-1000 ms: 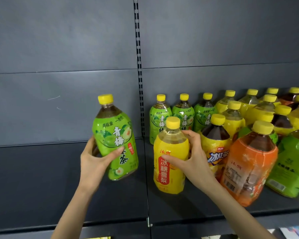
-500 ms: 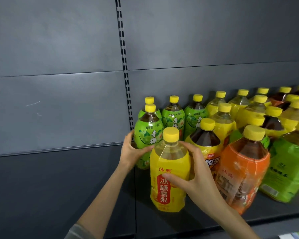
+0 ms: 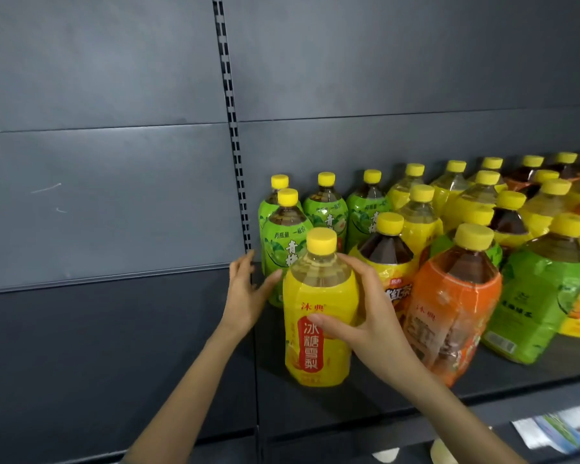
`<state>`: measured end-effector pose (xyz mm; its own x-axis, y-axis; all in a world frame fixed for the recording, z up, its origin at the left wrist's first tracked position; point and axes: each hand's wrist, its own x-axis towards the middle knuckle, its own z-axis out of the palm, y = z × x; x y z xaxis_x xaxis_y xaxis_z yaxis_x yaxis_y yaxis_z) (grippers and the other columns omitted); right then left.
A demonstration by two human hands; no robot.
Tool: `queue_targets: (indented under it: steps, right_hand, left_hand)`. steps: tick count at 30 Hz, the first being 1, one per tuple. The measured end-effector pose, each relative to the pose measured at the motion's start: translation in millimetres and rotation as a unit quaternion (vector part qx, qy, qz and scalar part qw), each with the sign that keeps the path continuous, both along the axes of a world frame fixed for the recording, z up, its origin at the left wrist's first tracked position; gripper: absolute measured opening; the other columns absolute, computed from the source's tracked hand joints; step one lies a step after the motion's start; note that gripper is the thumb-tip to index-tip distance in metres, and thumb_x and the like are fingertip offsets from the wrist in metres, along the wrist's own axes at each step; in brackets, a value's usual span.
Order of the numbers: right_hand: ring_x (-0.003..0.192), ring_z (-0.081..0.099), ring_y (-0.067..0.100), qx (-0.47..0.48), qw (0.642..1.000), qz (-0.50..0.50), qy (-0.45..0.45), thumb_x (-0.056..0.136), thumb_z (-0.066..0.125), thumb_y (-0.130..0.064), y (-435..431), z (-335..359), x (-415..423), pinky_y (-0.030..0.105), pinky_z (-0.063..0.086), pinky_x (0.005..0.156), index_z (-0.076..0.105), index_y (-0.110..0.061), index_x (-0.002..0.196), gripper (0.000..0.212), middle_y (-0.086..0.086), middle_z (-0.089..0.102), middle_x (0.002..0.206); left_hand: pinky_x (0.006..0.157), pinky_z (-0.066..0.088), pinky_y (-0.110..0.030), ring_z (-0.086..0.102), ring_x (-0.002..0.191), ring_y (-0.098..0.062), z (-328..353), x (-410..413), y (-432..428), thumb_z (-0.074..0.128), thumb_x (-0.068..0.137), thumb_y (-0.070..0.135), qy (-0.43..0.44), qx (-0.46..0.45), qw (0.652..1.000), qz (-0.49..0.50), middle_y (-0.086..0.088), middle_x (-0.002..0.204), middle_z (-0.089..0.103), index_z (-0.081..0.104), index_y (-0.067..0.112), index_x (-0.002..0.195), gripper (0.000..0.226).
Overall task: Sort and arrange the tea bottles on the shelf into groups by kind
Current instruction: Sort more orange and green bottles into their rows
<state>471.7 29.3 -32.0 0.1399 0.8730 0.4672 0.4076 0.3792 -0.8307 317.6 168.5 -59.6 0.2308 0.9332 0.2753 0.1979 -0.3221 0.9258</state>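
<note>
Yellow bottle (image 3: 315, 296), glossy round-shouldered plastic, is clamped in the right grip (image 3: 372, 324); left grip (image 3: 245, 293) spread apart.

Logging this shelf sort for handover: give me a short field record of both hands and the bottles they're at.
left hand: open, beside the green-labelled plastic bottle, contact unclear
right hand: grips the yellow-labelled plastic bottle around its shoulder
green-labelled plastic bottle: upright, left end, in front of another green one
orange-labelled plastic bottle: just right of the right hand
</note>
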Motion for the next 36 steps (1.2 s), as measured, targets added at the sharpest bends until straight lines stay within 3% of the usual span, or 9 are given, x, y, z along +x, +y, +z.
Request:
queue_targets:
  steps: [4, 8, 10, 14, 20, 25, 29, 33, 36]
  right_hand:
    - [0.124, 0.047, 0.006, 0.002, 1.000, 0.005, 0.001, 0.067, 0.075, -0.054, 0, -1, 1, 0.036, 0.047, 0.098, 0.035, -0.036, 0.134, 0.080, -0.007, 0.046, 0.133]
    - [0.123, 0.049, 0.009, 0.013, 1.000, 0.003, -0.001, 0.070, 0.076, -0.045, -3, 1, -1, 0.037, 0.048, 0.098, 0.037, -0.028, 0.135, 0.078, -0.004, 0.048, 0.132]
    - [0.123, 0.049, 0.008, 0.011, 1.000, -0.002, -0.006, 0.070, 0.076, -0.044, -4, 2, -1, 0.038, 0.048, 0.098, 0.037, -0.027, 0.135, 0.078, -0.003, 0.049, 0.132]
    - [0.126, 0.047, 0.014, -0.008, 1.000, -0.006, -0.002, 0.069, 0.076, -0.051, -5, 0, -2, 0.044, 0.047, 0.098, 0.036, -0.033, 0.136, 0.081, -0.002, 0.047, 0.135]
    - [0.131, 0.042, 0.008, -0.038, 0.999, 0.007, -0.010, 0.075, 0.072, -0.051, -17, 2, 4, 0.042, 0.044, 0.103, 0.030, -0.035, 0.144, 0.082, -0.009, 0.042, 0.143]
    - [0.127, 0.039, -0.007, -0.051, 0.998, -0.025, -0.025, 0.078, 0.065, -0.047, -48, -5, 21, 0.021, 0.039, 0.103, 0.033, -0.036, 0.142, 0.073, -0.016, 0.044, 0.140]
    - [0.111, 0.056, -0.001, -0.071, 0.997, 0.003, -0.003, 0.081, 0.064, -0.037, -81, -8, 56, 0.021, 0.047, 0.093, 0.051, -0.030, 0.130, 0.051, -0.015, 0.060, 0.120]
    - [0.094, 0.065, 0.007, -0.016, 0.999, -0.042, -0.010, 0.084, 0.062, -0.029, -111, -6, 105, 0.026, 0.053, 0.082, 0.067, -0.022, 0.105, 0.022, -0.011, 0.071, 0.098]
    - [0.101, 0.061, 0.008, 0.063, 0.986, -0.145, -0.047, 0.089, 0.063, -0.028, -117, -11, 152, 0.032, 0.051, 0.086, 0.067, -0.021, 0.103, 0.016, -0.012, 0.067, 0.103]
  left_hand:
    - [0.083, 0.042, -0.007, 0.048, 0.117, 0.000, 14, -10, -56, 0.049, 0.086, 0.040, -0.110, 0.042, 0.993, -0.031, 0.004, 0.128, 0.049, 0.040, 0.020, 0.136, 0.055]
    - [0.087, 0.048, -0.016, 0.049, 0.120, 0.003, 1, -15, -89, 0.062, 0.078, 0.059, -0.072, 0.001, 0.979, -0.192, 0.015, 0.136, 0.048, 0.027, 0.036, 0.143, 0.077]
    - [0.088, 0.047, -0.015, 0.049, 0.120, 0.004, -9, -14, -94, 0.071, 0.072, 0.055, -0.053, -0.014, 0.977, -0.206, 0.020, 0.136, 0.047, 0.022, 0.042, 0.143, 0.088]
    - [0.085, 0.049, -0.015, 0.052, 0.113, 0.007, -21, -10, -100, 0.073, 0.073, 0.035, -0.054, -0.035, 0.980, -0.188, 0.022, 0.130, 0.049, 0.023, 0.049, 0.136, 0.081]
    - [0.082, 0.046, -0.007, 0.051, 0.110, 0.012, -27, 0, -112, 0.071, 0.070, 0.035, -0.069, -0.019, 0.991, -0.110, 0.024, 0.127, 0.048, 0.022, 0.040, 0.142, 0.087]
    - [0.082, 0.048, -0.010, 0.053, 0.110, 0.008, -33, 3, -120, 0.070, 0.073, 0.034, -0.083, 0.006, 0.995, -0.057, 0.018, 0.129, 0.052, 0.024, 0.038, 0.144, 0.084]
    - [0.096, 0.046, -0.029, 0.046, 0.120, -0.004, -35, 13, -132, 0.065, 0.078, 0.038, -0.029, 0.045, 0.997, 0.047, 0.009, 0.139, 0.040, 0.023, 0.034, 0.147, 0.080]
    - [0.106, 0.035, -0.044, 0.027, 0.133, -0.025, -30, 46, -162, 0.064, 0.088, 0.021, 0.031, 0.234, 0.941, 0.242, -0.013, 0.145, 0.019, 0.024, 0.012, 0.144, 0.070]
    - [0.111, 0.024, -0.022, 0.027, 0.132, -0.026, -16, 87, -185, 0.060, 0.086, 0.020, 0.023, 0.346, 0.909, 0.231, -0.010, 0.139, 0.023, 0.029, 0.011, 0.139, 0.062]
